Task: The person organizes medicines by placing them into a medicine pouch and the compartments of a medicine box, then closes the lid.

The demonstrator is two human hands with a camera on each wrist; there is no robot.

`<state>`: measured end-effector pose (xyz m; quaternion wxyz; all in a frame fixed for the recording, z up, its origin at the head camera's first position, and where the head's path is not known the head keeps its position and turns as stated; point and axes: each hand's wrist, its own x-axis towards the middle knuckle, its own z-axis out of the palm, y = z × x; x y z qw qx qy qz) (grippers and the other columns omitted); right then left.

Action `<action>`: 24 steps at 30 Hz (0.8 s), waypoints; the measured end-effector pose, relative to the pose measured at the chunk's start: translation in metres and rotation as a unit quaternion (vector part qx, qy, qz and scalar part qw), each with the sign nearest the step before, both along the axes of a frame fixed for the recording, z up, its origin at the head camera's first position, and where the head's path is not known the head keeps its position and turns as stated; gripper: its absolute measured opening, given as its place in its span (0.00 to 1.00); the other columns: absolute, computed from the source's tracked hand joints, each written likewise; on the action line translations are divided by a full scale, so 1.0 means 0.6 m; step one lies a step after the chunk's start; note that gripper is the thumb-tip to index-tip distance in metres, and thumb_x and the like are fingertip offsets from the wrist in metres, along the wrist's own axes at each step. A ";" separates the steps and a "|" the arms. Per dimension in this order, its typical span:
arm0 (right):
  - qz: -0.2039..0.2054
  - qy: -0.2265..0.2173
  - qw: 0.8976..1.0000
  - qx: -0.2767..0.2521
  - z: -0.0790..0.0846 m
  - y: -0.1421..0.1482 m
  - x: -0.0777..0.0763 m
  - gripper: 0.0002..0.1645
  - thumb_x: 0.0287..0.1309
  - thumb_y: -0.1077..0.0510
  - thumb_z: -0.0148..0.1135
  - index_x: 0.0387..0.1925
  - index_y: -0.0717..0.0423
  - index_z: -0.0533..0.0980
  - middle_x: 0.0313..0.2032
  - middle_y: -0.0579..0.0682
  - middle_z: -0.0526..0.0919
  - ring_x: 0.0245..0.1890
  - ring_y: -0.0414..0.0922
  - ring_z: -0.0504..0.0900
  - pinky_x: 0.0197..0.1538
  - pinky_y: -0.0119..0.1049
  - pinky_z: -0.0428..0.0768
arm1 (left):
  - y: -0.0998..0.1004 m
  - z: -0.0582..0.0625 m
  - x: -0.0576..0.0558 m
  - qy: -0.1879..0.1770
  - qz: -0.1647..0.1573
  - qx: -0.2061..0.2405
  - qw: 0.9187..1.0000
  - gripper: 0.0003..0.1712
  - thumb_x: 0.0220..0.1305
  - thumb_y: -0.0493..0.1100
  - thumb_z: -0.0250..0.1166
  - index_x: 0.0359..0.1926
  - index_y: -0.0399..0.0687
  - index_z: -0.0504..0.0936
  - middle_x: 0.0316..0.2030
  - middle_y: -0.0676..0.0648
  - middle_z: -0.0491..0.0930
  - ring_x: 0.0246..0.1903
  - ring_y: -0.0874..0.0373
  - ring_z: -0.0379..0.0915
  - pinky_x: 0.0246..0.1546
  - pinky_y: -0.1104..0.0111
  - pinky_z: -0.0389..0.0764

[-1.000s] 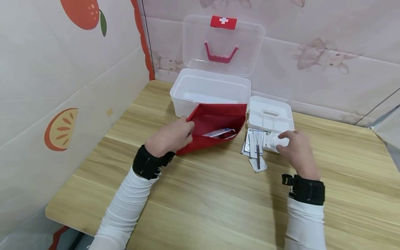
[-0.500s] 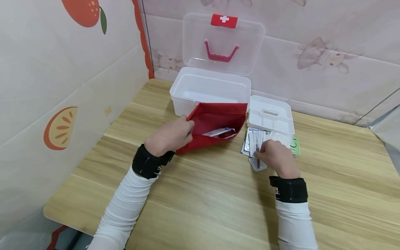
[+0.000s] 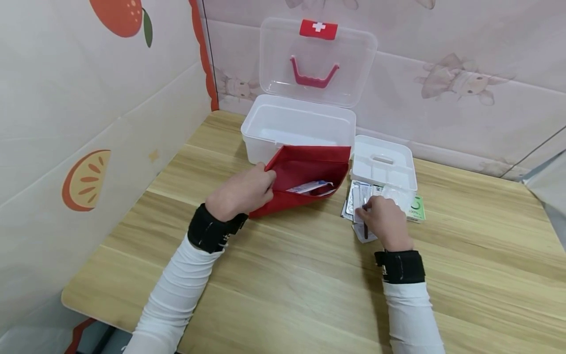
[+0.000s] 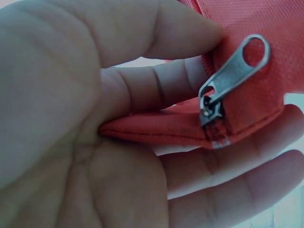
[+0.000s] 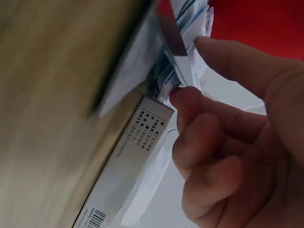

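My left hand (image 3: 243,191) grips the left edge of a red zip pouch (image 3: 274,204), its mouth gaping with a white packet (image 3: 309,187) inside. Close up in the left wrist view, the metal zipper pull (image 4: 240,69) shows beside the thumb and fingers. My right hand (image 3: 386,221) is over a pile of flat packets (image 3: 359,192), its fingertips right at dark tweezers (image 3: 365,232) lying on top. In the right wrist view, thumb and index finger stand apart beside the tweezers (image 5: 171,31), the other fingers bent.
Behind the pouch stands a clear-lidded first-aid box (image 3: 300,120), lid up. A white compartment tray (image 3: 382,162) sits to its right. A small green and white box (image 3: 415,209) and a translucent packet (image 3: 400,195) lie by my right hand. Walls (image 3: 464,113) border the table.
My right hand has moved left from the white packet beside the pile to the tweezers, uncovering the green box. The left hand keeps its grip on the pouch.
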<state>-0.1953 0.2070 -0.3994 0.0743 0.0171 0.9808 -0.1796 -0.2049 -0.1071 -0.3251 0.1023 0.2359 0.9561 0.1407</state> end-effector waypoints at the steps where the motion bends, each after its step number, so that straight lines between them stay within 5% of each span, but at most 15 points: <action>1: -0.001 -0.006 1.000 -0.004 -0.001 0.000 -0.001 0.18 0.63 0.54 0.63 0.42 0.67 0.83 0.31 0.57 0.85 0.26 0.47 0.79 0.25 0.37 0.74 | 0.000 0.000 0.000 0.000 0.000 0.000 1.000 0.06 0.66 0.37 0.59 0.42 0.38 0.77 0.38 0.40 0.74 0.31 0.51 0.75 0.31 0.68 0.80; 15: -0.018 -0.006 1.000 -0.001 -0.007 0.000 -0.003 0.19 0.65 0.51 0.61 0.30 0.64 0.82 0.21 0.52 0.79 0.21 0.46 0.76 0.21 0.35 0.70 | -0.001 0.002 0.001 -0.003 0.002 0.002 1.000 0.06 0.66 0.37 0.59 0.42 0.38 0.77 0.38 0.40 0.74 0.31 0.51 0.75 0.31 0.68 0.80; 20: -0.005 -0.003 1.000 0.000 -0.010 -0.001 -0.004 0.16 0.65 0.56 0.57 0.34 0.67 0.82 0.23 0.53 0.79 0.21 0.46 0.76 0.21 0.34 0.71 | -0.001 0.002 0.001 -0.006 0.001 0.007 1.000 0.06 0.66 0.37 0.59 0.42 0.39 0.76 0.39 0.40 0.74 0.31 0.51 0.75 0.30 0.68 0.80; 24: -0.001 0.005 1.000 0.006 -0.011 0.000 -0.003 0.14 0.64 0.60 0.55 0.27 0.65 0.80 0.20 0.52 0.76 0.20 0.45 0.74 0.20 0.35 0.70 | -0.001 0.002 0.001 -0.005 0.001 0.007 1.000 0.06 0.66 0.37 0.59 0.42 0.39 0.76 0.39 0.40 0.74 0.32 0.51 0.75 0.31 0.68 0.80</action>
